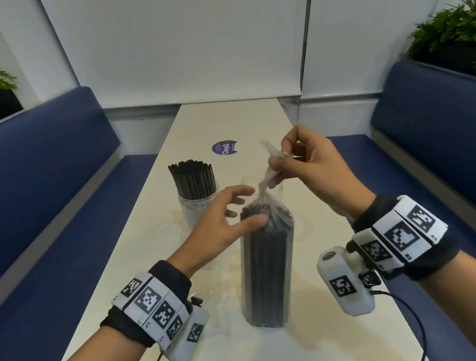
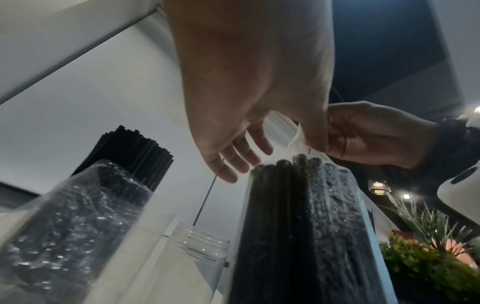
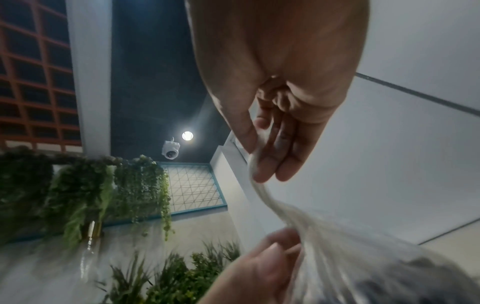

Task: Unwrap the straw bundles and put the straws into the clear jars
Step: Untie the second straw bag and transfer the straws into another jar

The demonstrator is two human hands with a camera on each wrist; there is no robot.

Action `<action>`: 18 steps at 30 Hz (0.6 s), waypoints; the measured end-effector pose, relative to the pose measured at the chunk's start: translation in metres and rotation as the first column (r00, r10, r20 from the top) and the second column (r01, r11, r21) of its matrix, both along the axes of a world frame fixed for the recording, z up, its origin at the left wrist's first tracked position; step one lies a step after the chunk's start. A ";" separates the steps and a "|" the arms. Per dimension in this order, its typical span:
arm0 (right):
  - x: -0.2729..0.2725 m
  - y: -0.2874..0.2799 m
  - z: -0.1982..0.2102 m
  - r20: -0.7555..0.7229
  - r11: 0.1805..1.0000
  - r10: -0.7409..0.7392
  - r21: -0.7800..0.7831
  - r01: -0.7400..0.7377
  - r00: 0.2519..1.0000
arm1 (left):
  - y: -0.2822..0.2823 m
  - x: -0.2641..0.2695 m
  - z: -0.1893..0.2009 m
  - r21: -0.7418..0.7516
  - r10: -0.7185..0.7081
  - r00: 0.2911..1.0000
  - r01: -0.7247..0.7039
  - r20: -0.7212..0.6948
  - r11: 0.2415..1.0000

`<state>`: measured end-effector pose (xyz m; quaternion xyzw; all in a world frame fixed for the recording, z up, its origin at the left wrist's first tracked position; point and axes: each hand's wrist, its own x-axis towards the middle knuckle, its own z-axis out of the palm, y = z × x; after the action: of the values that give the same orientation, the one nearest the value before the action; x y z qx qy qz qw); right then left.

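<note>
Plastic twist (image 1: 271, 163) pinched in my right hand (image 1: 305, 167); left hand (image 1: 224, 222), fingers spread, steadies the straw bundle (image 1: 267, 268). I'd pull toward twelve o'clock, gently, keeping it upright.

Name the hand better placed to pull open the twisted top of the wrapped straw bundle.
Right. The right hand already pinches the twisted wrapper top; the left hand only steadies the straw bundle near its top.

Dim, blurred, edge-warped wrist views
</note>
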<state>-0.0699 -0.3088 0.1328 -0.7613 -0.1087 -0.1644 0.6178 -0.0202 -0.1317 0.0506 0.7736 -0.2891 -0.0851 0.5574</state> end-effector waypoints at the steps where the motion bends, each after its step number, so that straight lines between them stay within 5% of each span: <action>1: -0.001 0.005 0.002 0.004 0.999 0.033 0.024 -0.034 0.999 | -0.004 -0.001 0.000 0.006 -0.040 0.999 0.040 -0.026 0.999; 5: -0.001 0.017 0.003 0.035 0.995 0.102 -0.002 -0.102 0.994 | -0.016 -0.005 0.001 0.056 -0.106 0.994 0.108 -0.033 0.993; 9: 0.000 0.014 -0.013 -0.056 0.972 0.230 0.059 -0.227 0.972 | -0.011 -0.002 0.000 -0.004 -0.028 0.998 0.028 -0.051 1.000; 13: -0.004 -0.003 -0.033 -0.038 0.993 0.118 -0.004 -0.118 0.992 | -0.010 -0.006 -0.004 -0.080 -0.007 0.999 0.004 -0.037 0.997; 18: -0.013 -0.016 -0.076 -0.293 0.948 0.232 -0.146 -0.283 0.927 | -0.015 -0.008 -0.017 -0.260 -0.015 0.991 -0.021 -0.134 0.965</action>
<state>-0.0824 -0.3245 0.0568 -0.8097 -0.1371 0.0356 0.5695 -0.0286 -0.1467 0.0332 0.6864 -0.2583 -0.0976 0.6728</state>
